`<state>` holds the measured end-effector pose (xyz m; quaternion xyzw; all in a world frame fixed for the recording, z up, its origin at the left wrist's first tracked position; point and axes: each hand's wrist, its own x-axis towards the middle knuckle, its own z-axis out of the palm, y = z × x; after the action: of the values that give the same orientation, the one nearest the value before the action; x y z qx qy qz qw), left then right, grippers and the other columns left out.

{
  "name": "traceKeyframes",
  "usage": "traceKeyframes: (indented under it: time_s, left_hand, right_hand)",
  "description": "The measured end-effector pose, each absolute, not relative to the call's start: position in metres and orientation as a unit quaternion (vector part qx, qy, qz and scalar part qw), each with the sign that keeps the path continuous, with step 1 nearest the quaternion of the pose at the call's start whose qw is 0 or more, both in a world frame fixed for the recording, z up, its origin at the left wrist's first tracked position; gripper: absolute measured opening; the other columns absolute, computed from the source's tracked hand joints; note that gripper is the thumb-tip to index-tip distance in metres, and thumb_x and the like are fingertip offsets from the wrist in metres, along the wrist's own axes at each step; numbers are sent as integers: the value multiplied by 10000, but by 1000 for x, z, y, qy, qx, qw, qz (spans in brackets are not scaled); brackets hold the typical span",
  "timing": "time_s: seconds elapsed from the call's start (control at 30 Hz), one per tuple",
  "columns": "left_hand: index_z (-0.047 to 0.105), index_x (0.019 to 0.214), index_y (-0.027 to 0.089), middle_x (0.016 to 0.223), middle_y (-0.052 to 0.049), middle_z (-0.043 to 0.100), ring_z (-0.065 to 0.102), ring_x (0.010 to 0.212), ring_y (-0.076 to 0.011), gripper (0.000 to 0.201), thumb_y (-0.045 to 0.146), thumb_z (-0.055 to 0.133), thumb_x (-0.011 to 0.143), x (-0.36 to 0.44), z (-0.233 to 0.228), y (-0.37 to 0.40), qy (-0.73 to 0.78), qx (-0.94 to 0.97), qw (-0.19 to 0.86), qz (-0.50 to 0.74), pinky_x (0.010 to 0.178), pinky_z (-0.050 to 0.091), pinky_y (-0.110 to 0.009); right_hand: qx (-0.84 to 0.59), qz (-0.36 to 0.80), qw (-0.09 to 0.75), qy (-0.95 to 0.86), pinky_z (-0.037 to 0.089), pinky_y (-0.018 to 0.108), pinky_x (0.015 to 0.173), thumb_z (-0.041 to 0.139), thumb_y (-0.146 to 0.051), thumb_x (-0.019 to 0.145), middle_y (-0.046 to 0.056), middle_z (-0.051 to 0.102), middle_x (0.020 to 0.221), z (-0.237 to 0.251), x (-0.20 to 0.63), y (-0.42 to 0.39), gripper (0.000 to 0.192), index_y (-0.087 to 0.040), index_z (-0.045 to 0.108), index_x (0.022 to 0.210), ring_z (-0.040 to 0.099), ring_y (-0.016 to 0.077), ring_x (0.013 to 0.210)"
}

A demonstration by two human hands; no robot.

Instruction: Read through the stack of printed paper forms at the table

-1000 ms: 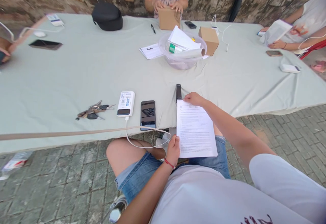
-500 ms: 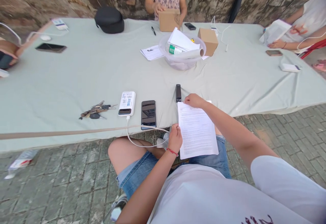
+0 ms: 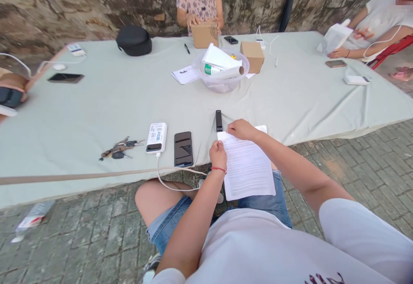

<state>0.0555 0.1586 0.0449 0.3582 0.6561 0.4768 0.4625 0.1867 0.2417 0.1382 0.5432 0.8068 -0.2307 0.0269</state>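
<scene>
White printed paper (image 3: 248, 168) lies tilted from the table edge down over my lap; I cannot tell whether it is one sheet or several. My left hand (image 3: 218, 154), with a red cord at the wrist, pinches its left edge near the upper corner. Along the top edge, my right hand (image 3: 240, 130) grips the paper with fingers closed. Just beyond that corner a black stapler (image 3: 218, 121) rests on the cloth. A dark phone (image 3: 183, 149) lies left of my left hand, beside a white power bank (image 3: 156, 137) with a white cable plugged in.
Keys (image 3: 121, 148) lie left of the power bank. Farther back stand a clear plastic bowl (image 3: 222, 87) holding papers and a roll, a cardboard box (image 3: 253, 57) and a black case (image 3: 134, 41). A person opposite holds another box (image 3: 204, 35); another person sits at right.
My left hand has slid up the paper's left edge toward the top corner, closer to my right hand. My right hand has shifted slightly left along the top edge. The camera view has tilted slightly.
</scene>
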Motion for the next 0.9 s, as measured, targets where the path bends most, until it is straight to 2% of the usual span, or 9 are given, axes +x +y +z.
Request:
traceKeyframes:
  time_s: [0.2,0.43,0.63,0.9]
  left_hand:
    - [534,780,207,697,34,495,445,670,-145,268,416,580,942,55,37,147,569,331,551,513,657,371,-265]
    - [547,779,202,687,29,508,448,673,-149,267,402,565,955,54,41,147,595,352,520,501,656,365,-268]
    - [544,769,203,666,37,487,428,655,-145,267,394,564,955,55,43,149,595,359,513,505,648,354,-269]
    - [545,768,200,678,36,499,444,667,-142,302,448,599,931,52,32,147,605,334,517,505,655,373,-261]
  right_hand:
    - [508,-252,-27,823,391,279,776,473,-220,1032,50,796,1058,125,195,239,312,-187,781,998,668,200,935]
    - [483,-156,-18,861,400,378,929,415,-258,1091,126,745,1275,121,190,225,386,-184,717,1320,611,287,1175]
    - [462,-117,10,879,407,397,917,368,-251,1107,155,720,1310,118,185,219,397,-174,701,1308,600,297,1193]
    - [456,-177,27,872,415,352,916,388,-234,1095,137,738,1247,111,180,220,369,-180,694,1294,647,270,1152]
